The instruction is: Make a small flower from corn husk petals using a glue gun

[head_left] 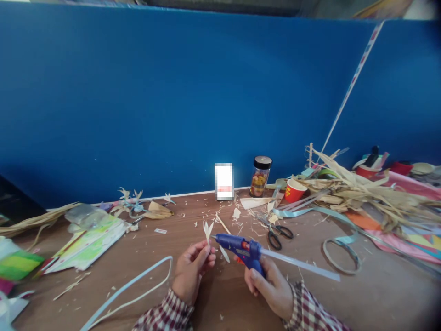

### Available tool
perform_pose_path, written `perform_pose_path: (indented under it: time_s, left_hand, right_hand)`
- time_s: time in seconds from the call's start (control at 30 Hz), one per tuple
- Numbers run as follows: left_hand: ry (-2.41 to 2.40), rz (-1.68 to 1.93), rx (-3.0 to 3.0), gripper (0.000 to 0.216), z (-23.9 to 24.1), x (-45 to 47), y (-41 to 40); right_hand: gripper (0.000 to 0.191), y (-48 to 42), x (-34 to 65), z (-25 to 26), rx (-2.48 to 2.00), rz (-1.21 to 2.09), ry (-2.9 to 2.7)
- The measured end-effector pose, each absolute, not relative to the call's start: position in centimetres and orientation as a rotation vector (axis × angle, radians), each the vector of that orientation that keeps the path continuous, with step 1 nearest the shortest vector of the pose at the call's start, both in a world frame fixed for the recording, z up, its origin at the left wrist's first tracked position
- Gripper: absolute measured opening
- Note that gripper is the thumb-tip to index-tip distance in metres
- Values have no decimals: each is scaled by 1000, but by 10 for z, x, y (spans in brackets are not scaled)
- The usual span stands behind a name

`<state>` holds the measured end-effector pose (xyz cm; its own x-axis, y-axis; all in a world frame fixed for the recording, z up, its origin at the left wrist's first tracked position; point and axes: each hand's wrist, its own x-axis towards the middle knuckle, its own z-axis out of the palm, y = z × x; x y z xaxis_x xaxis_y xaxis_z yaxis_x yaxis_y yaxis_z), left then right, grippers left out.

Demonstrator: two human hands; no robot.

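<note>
Between the thumb and fingers of my left hand [195, 269] is a small pale flower of husk-like petals [207, 230], held upright. My right hand [270, 282] is wrapped round the handle of a blue hot glue gun [237, 246]. Its nozzle points left and is at the flower's base; whether they touch I cannot tell. A long translucent glue stick [303, 265] sticks out of the gun's rear. On the table just beneath the nozzle lies a loose pale petal [224, 254].
Black-handled scissors [275, 234], a red paper cup [294, 191] and a lidded jar [261, 177] are beyond my right hand. Dried husks [351, 184] pile up at right, near a ribbon roll [341, 257]. Finished-looking husk flowers [132, 202] lie back left. A blue panel [206, 92] stands behind.
</note>
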<state>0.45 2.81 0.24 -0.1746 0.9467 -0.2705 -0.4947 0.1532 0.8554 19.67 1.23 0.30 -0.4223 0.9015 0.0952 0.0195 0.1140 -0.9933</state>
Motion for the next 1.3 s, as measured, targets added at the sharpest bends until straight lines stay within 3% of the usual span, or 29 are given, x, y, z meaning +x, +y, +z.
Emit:
perform_pose_path:
  time_s: [1.3]
  left_hand:
    - [1132, 1361, 691, 26, 0, 5, 25]
  right_hand:
    - [43, 14, 197, -3, -1033, 1332, -1620]
